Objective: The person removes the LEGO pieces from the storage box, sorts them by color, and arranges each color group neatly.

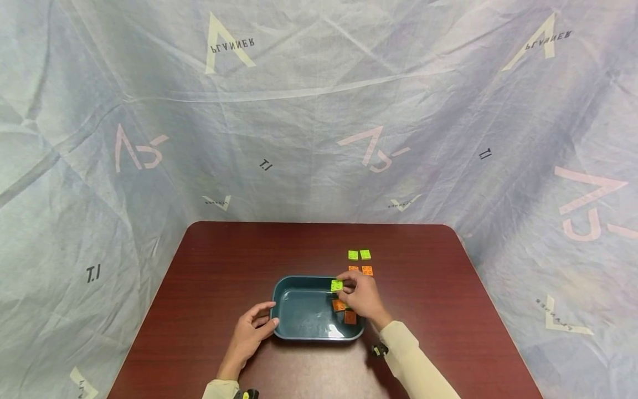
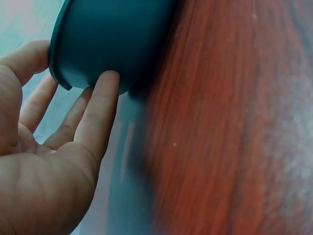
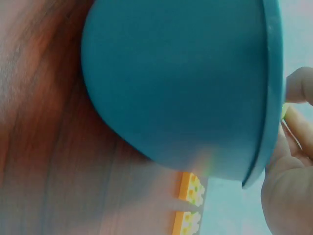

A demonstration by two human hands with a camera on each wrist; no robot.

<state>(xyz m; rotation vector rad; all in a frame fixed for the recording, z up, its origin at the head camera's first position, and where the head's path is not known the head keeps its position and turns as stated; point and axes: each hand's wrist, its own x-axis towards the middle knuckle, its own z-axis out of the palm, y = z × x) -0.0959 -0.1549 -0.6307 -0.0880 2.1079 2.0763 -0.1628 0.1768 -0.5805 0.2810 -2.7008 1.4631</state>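
Observation:
A dark teal tray (image 1: 304, 316) with raised walls sits on the table. My left hand (image 1: 248, 334) holds its left end in the head view, thumb at the rim; in the left wrist view fingers (image 2: 100, 105) press on its outer wall. Over the tray's right side, my right hand (image 1: 363, 296) pinches a lime-green toy brick (image 1: 336, 285) between thumb and fingers. Below that hand lie an orange brick (image 1: 339, 305) and a darker orange brick (image 1: 350, 317), with a bit of green beside them. In the right wrist view the tray wall (image 3: 181, 88) hides most of the held brick.
Behind the tray, two green bricks (image 1: 365, 254) lie side by side on the reddish-brown table (image 1: 209, 271). Nearer are two orange bricks (image 1: 367, 270), one partly covered by the right hand. Printed grey cloth (image 1: 309, 111) hangs around the table.

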